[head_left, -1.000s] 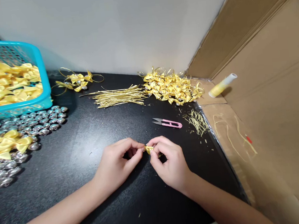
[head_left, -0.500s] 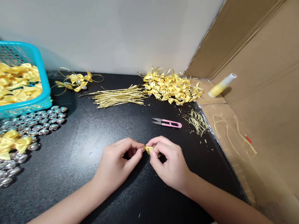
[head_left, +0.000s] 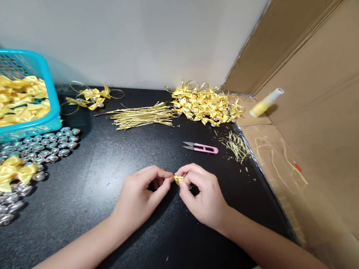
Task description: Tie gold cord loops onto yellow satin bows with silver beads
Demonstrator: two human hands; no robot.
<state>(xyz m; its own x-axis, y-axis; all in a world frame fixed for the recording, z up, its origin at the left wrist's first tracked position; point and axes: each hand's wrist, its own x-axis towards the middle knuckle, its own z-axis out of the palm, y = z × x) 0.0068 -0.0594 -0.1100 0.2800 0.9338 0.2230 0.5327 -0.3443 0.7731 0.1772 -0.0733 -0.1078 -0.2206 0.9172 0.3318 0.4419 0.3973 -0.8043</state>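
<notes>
Both my hands meet low over the middle of the black table (head_left: 99,168). My left hand (head_left: 141,196) and my right hand (head_left: 202,196) each pinch one small yellow ribbon bow (head_left: 178,179) between thumb and fingertips, fingers curled closed. Most of the bow is hidden by my fingers. Pink thread snips (head_left: 200,148) lie just beyond my right hand.
A turquoise basket (head_left: 52,96) of yellow bows stands far left, silver beads (head_left: 49,146) and loose bows (head_left: 5,174) before it. Gold wire strips (head_left: 142,115), a pile of finished bows (head_left: 205,104), wire trimmings (head_left: 236,145). Cardboard walls right, a yellow tube (head_left: 266,102).
</notes>
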